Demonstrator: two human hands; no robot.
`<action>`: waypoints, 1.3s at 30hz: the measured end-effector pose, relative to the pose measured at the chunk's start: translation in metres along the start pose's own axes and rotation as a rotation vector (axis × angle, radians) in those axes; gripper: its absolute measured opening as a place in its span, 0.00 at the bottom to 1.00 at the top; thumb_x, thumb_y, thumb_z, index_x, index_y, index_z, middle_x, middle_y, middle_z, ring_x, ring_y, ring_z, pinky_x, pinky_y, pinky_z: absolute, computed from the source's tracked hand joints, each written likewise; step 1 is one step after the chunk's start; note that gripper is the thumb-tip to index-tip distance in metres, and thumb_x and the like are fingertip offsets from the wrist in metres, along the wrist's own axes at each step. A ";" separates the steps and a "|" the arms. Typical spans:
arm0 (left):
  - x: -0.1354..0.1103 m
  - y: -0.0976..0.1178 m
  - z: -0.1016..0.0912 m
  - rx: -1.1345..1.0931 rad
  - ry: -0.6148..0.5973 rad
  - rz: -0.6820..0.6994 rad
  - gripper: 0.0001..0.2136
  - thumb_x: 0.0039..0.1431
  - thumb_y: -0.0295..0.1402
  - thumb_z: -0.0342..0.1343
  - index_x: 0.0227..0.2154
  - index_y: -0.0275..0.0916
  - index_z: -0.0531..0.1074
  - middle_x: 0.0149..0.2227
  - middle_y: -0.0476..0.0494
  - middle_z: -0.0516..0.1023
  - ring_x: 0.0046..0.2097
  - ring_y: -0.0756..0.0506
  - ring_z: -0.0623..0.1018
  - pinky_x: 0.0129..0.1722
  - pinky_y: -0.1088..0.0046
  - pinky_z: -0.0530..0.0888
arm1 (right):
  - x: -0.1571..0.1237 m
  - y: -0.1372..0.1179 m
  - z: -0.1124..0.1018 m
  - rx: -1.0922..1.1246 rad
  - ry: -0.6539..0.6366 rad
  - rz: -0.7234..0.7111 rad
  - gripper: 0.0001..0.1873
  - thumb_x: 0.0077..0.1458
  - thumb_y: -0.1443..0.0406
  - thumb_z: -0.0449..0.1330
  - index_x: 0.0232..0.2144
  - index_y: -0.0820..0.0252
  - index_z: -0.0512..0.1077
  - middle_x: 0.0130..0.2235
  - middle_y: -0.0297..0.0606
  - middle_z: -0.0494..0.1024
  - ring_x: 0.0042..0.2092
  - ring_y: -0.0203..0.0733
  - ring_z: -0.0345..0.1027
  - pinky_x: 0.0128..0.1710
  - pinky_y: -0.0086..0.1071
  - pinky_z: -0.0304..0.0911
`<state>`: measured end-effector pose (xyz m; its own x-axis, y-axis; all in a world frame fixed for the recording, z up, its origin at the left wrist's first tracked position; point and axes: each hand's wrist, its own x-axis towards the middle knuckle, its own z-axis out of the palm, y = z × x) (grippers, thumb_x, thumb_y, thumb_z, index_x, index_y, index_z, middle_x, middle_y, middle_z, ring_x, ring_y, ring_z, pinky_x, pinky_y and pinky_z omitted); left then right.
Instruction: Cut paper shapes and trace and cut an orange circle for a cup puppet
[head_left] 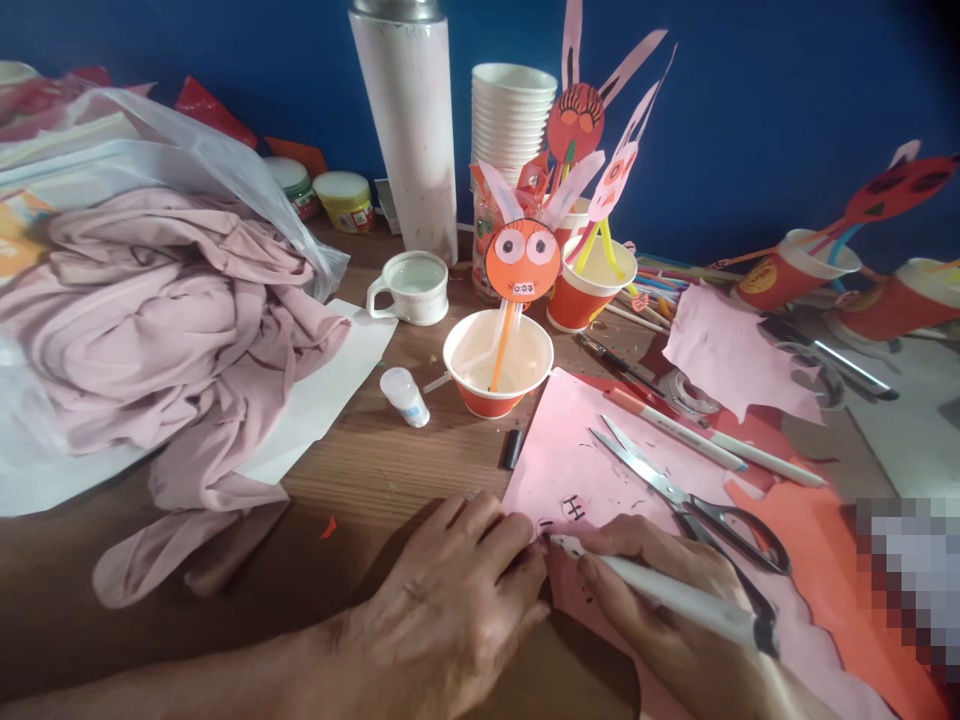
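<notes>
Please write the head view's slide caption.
Right hand holds long white marker to pink paper sheet; left hand rests at its edge.

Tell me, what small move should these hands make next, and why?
Probably add a stroke with the white marker: its tip is at a short black line on the pink paper, sparser than the H-like mark beside it. The right hand holds the marker, while the left hand lies at the paper's edge.

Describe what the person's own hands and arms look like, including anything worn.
Both the left hand and the right hand are bare, with no gloves or rings visible. The left forearm shows no sleeve, watch or bracelet; the right forearm is mostly out of frame.
</notes>
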<state>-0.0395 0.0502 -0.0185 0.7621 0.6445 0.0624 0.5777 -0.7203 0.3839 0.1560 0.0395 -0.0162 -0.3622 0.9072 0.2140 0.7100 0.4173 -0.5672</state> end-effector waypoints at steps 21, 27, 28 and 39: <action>0.001 0.000 -0.002 -0.014 -0.023 -0.012 0.06 0.62 0.30 0.46 0.39 0.37 0.66 0.36 0.45 0.69 0.36 0.44 0.65 0.32 0.64 0.65 | -0.003 0.002 -0.003 0.126 0.093 0.212 0.08 0.52 0.67 0.55 0.25 0.57 0.73 0.21 0.31 0.78 0.20 0.34 0.70 0.20 0.24 0.67; 0.001 -0.001 0.001 -0.004 0.025 0.005 0.05 0.62 0.30 0.47 0.37 0.37 0.66 0.35 0.45 0.68 0.35 0.44 0.64 0.31 0.64 0.64 | -0.008 0.002 -0.003 0.209 0.100 0.259 0.07 0.52 0.65 0.56 0.25 0.56 0.74 0.23 0.32 0.79 0.21 0.36 0.71 0.19 0.25 0.65; 0.001 -0.001 0.002 -0.005 0.023 0.006 0.05 0.62 0.30 0.47 0.37 0.37 0.66 0.35 0.45 0.68 0.35 0.44 0.64 0.30 0.64 0.63 | -0.008 0.002 -0.002 0.228 0.073 0.263 0.07 0.52 0.65 0.56 0.25 0.57 0.74 0.23 0.33 0.80 0.22 0.36 0.71 0.19 0.26 0.64; 0.002 -0.002 0.001 -0.026 -0.002 -0.006 0.06 0.62 0.30 0.46 0.37 0.37 0.67 0.36 0.45 0.68 0.35 0.44 0.65 0.31 0.64 0.64 | -0.006 0.004 -0.001 0.220 0.036 0.214 0.08 0.52 0.66 0.55 0.29 0.57 0.75 0.23 0.32 0.79 0.22 0.34 0.72 0.22 0.23 0.68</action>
<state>-0.0392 0.0527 -0.0202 0.7590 0.6485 0.0578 0.5748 -0.7092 0.4083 0.1612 0.0360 -0.0189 -0.1943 0.9761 0.0968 0.6184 0.1985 -0.7604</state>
